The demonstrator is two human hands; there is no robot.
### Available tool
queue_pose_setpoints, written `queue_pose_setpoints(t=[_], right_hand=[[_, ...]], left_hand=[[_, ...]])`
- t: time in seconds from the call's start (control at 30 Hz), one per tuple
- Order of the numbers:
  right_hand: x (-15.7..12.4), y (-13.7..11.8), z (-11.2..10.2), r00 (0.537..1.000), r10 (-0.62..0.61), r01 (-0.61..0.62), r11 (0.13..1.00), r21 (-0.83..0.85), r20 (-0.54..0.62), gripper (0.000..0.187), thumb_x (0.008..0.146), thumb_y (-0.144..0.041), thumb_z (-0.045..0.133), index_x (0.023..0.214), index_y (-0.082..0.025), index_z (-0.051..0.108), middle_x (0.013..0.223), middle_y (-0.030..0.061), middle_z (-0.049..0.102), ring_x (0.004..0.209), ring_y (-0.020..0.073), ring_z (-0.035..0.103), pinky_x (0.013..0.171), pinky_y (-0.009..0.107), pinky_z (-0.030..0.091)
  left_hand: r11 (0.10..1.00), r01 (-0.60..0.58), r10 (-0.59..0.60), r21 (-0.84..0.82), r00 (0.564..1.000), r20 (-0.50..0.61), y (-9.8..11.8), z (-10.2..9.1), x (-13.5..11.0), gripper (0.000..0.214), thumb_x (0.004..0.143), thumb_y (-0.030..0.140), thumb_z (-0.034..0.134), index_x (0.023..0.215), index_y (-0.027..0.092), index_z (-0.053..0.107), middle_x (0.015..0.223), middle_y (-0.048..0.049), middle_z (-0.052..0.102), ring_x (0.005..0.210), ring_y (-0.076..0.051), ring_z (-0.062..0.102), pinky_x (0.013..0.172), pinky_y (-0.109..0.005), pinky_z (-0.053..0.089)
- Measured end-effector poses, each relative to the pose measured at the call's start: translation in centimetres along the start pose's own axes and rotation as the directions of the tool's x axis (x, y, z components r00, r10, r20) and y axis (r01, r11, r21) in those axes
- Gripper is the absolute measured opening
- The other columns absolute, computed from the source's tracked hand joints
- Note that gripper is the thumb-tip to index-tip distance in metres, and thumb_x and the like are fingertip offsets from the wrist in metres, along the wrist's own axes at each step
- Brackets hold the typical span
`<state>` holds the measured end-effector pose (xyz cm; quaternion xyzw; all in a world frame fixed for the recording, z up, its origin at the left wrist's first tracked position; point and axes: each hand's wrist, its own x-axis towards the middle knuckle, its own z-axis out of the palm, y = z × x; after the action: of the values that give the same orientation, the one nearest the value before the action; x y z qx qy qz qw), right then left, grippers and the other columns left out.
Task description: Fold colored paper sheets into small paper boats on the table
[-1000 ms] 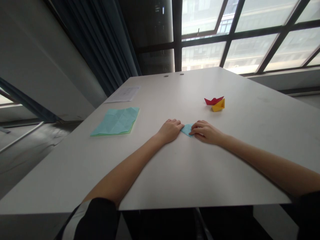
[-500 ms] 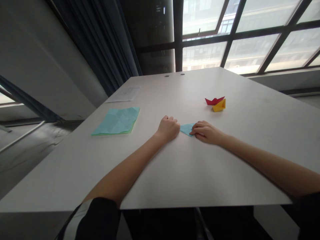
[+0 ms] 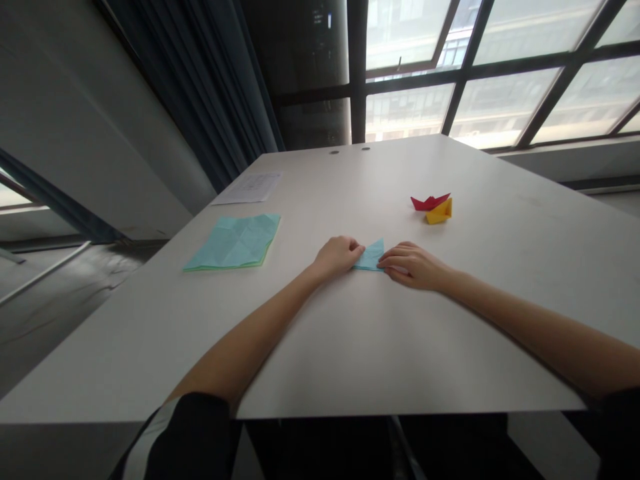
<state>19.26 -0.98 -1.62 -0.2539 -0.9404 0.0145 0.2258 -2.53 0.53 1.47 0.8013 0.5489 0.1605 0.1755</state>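
Blue paper (image 3: 369,258) folded, looks unfinished. Left hand (image 3: 341,254) pinches left end; right hand (image 3: 411,261) touches right end, grip unclear. Beyond it: red boat (image 3: 428,203), yellow boat (image 3: 440,213) look done.

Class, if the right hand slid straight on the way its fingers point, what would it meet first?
The right hand would first meet the folded blue paper, which it seems to be touching; beyond that, probably the left hand.

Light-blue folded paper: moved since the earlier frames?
Yes: the light-blue folded paper has turned or been refolded; its near edge, slanted before, now lies roughly parallel to the near edge of the white table, a corner pointing toward the far edge.
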Motion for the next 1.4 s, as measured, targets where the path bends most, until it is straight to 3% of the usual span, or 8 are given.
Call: queue_pose_setpoints(t=[0.13, 0.27, 0.43, 0.53, 0.67, 0.83, 1.07, 1.4], right_hand=[[0.0, -0.1, -0.2, 1.0, -0.007, 0.007, 1.0, 0.015, 0.003, 0.021, 0.084, -0.028, 0.048, 0.097, -0.02, 0.063, 0.098, 0.0054, 0.068, 0.088, 0.0175, 0.062, 0.088, 0.036, 0.042], [-0.1, -0.1, -0.1, 1.0, -0.009, 0.009, 1.0, 0.022, -0.014, 0.021, 0.083, -0.031, 0.05, 0.096, -0.021, 0.063, 0.099, 0.0052, 0.068, 0.088, 0.0179, 0.063, 0.092, 0.038, 0.041], [-0.3, 0.0, 0.3, 0.999, -0.024, 0.025, 0.999, 0.029, -0.04, 0.022, 0.083, -0.03, 0.051, 0.099, -0.02, 0.062, 0.1, 0.0064, 0.068, 0.093, 0.0187, 0.063, 0.091, 0.036, 0.044], [-0.2, -0.1, 0.1, 0.997, -0.038, 0.039, 0.999, 0.016, -0.065, 0.019, 0.084, -0.026, 0.05, 0.096, -0.02, 0.064, 0.097, 0.0062, 0.068, 0.091, 0.0185, 0.062, 0.085, 0.035, 0.046], [0.1, -0.3, -0.1, 0.977, -0.018, 0.004, 0.998, -0.066, -0.211, 0.017, 0.083, -0.023, 0.051, 0.092, -0.021, 0.065, 0.095, 0.0063, 0.067, 0.086, 0.0193, 0.058, 0.079, 0.036, 0.047], [0.5, -0.9, -0.1, 0.942, 0.084, -0.091, 0.996, -0.007, -0.324, 0.024, 0.085, -0.02, 0.047, 0.104, -0.021, 0.061, 0.094, 0.0069, 0.067, 0.082, 0.0191, 0.057, 0.077, 0.035, 0.048], [1.1, -2.0, 0.0, 0.849, 0.435, -0.342, 0.886, 0.314, -0.301, 0.039, 0.084, -0.032, 0.048, 0.122, -0.021, 0.048, 0.09, 0.0056, 0.068, 0.077, 0.018, 0.064, 0.067, 0.031, 0.051], [1.3, -1.9, -0.3, 0.822, 0.477, -0.348, 0.853, 0.39, -0.31, 0.047, 0.073, -0.035, 0.062, 0.116, -0.02, 0.052, 0.089, 0.0059, 0.066, 0.076, 0.0175, 0.062, 0.069, 0.033, 0.05]], left_hand=[[0.926, 0.159, -0.151, -0.343, 0.987, 0.051, 0.1, 0.1, 0.4, 0.033, 0.074, 0.033, 0.057, 0.1, 0.012, 0.063, 0.08, -0.0072, 0.065, 0.067, -0.015, 0.056, 0.059, -0.024, 0.04], [0.688, 0.331, -0.287, -0.646, 0.942, 0.176, 0.6, 0.2, 0.3, 0.044, 0.071, 0.025, 0.063, 0.111, 0.01, 0.054, 0.072, -0.0042, 0.059, 0.058, -0.011, 0.052, 0.051, -0.021, 0.037], [0.429, 0.445, -0.34, -0.786, 0.886, 0.316, 0.9, 0.2, 0.1, 0.058, 0.063, 0.016, 0.07, 0.117, 0.011, 0.048, 0.072, -0.0017, 0.059, 0.057, -0.009, 0.053, 0.053, -0.02, 0.04], [0.347, 0.488, -0.287, -0.801, 0.868, 0.405, 0.9, 0.4, 0.0, 0.048, 0.058, 0.008, 0.07, 0.104, 0.011, 0.057, 0.07, -0.001, 0.061, 0.056, -0.009, 0.054, 0.053, -0.019, 0.041], [0.298, 0.371, -0.225, -0.88, 0.923, 0.313, 1.4, 1.1, 0.1, 0.021, 0.061, 0.006, 0.063, 0.081, 0.011, 0.063, 0.068, -0.0012, 0.063, 0.056, -0.008, 0.055, 0.056, -0.019, 0.044], [0.211, 0.122, -0.246, -0.97, 0.967, 0.068, 2.5, 2.0, 0.0, 0.023, 0.063, 0.007, 0.061, 0.085, 0.013, 0.059, 0.063, 0.0024, 0.06, 0.056, -0.008, 0.056, 0.062, -0.023, 0.047], [0.16, 0.153, -0.084, -0.975, 0.986, 0.141, 3.1, 2.2, -0.5, 0.029, 0.064, 0.017, 0.068, 0.089, 0.016, 0.054, 0.083, -0.0026, 0.064, 0.069, -0.011, 0.06, 0.064, -0.025, 0.046], [0.221, 0.107, -0.043, -0.969, 0.994, 0.1, 2.6, 2.5, -0.4, 0.037, 0.061, 0.028, 0.074, 0.089, 0.016, 0.054, 0.083, -0.0015, 0.061, 0.071, -0.01, 0.058, 0.064, -0.024, 0.045]])
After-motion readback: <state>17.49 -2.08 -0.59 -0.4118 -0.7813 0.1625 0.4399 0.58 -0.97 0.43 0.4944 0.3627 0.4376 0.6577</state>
